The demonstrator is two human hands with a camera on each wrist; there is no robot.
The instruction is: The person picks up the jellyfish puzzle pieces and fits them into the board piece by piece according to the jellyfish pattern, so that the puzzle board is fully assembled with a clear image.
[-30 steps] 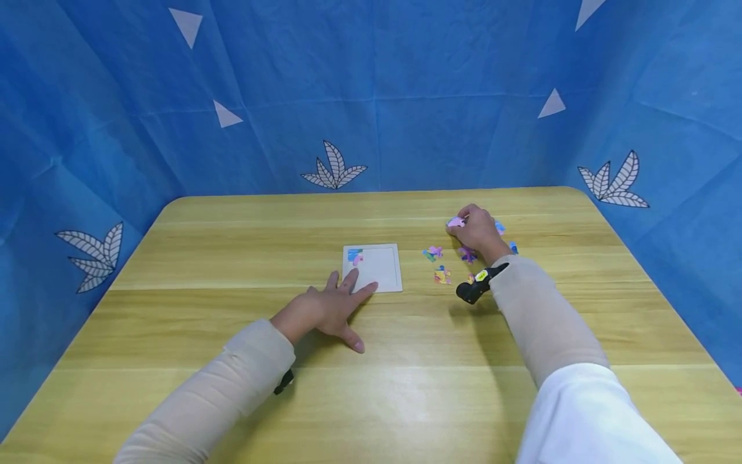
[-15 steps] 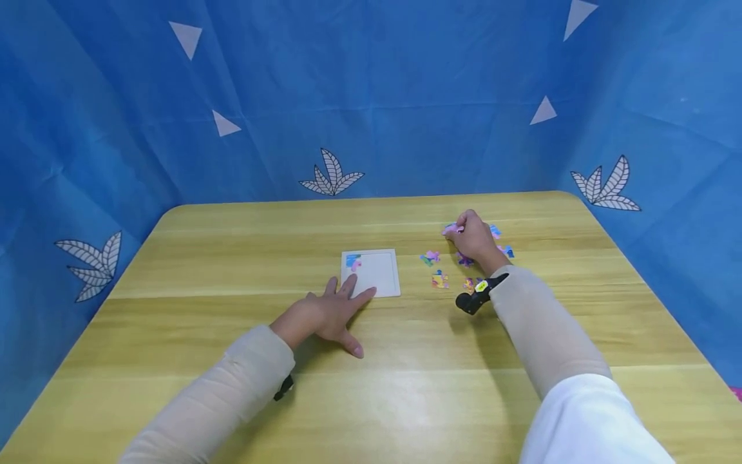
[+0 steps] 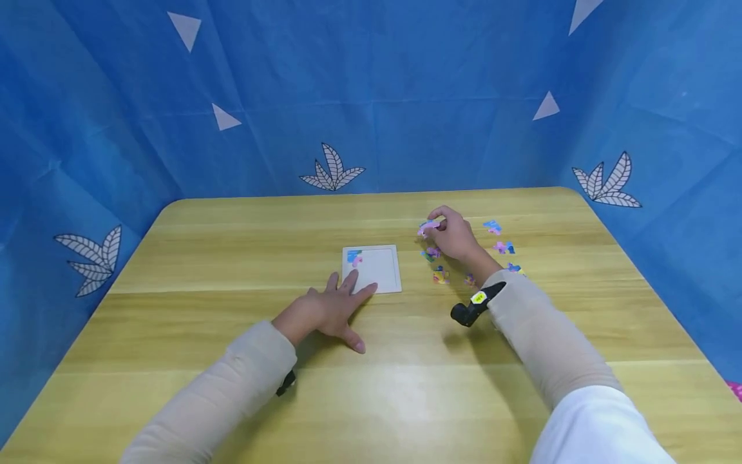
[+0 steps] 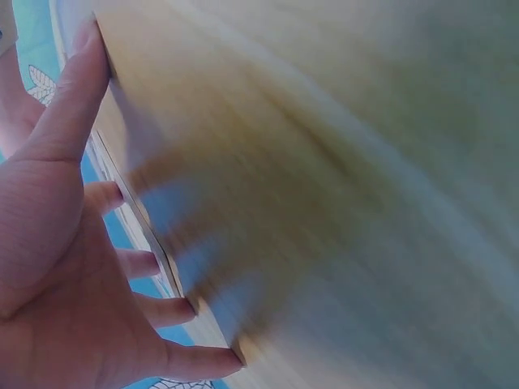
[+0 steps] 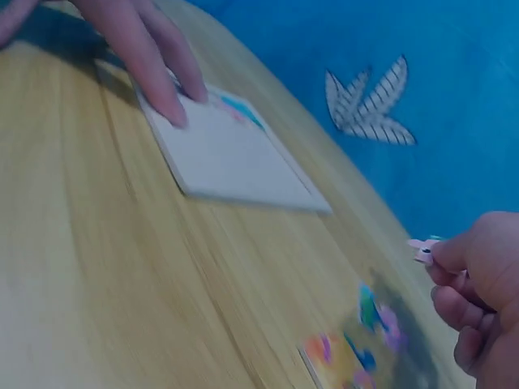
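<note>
Fingers of your left hand [image 3: 324,312] lie spread and flat on the wooden table [image 3: 174,309], nearest you, with the fingertips pressing the near left corner of the white puzzle tray [image 3: 379,274]; that hand grips nothing. Your forearm in its beige sleeve runs back toward you at a slant. The tray sits just beyond, square to you, and looks mostly bare: only a small cluster of blue and pink pieces [image 3: 354,258] is seated in its far left corner, so by this view the puzzle is barely begun and nearly all of it is left. To the right of the tray, your right hand [image 3: 452,235] is raised a little above the table, wrist bent, with thumb and forefinger pinched on a pink puzzle piece [image 3: 428,227] and the other fingers curled under. Below and around that hand lie the loose pieces [image 3: 440,276], scattered apart from one another, some further right, well clear of the tray. Beyond the table hangs a blue backdrop [image 3: 406,90] printed with white leaves and triangles.
</note>
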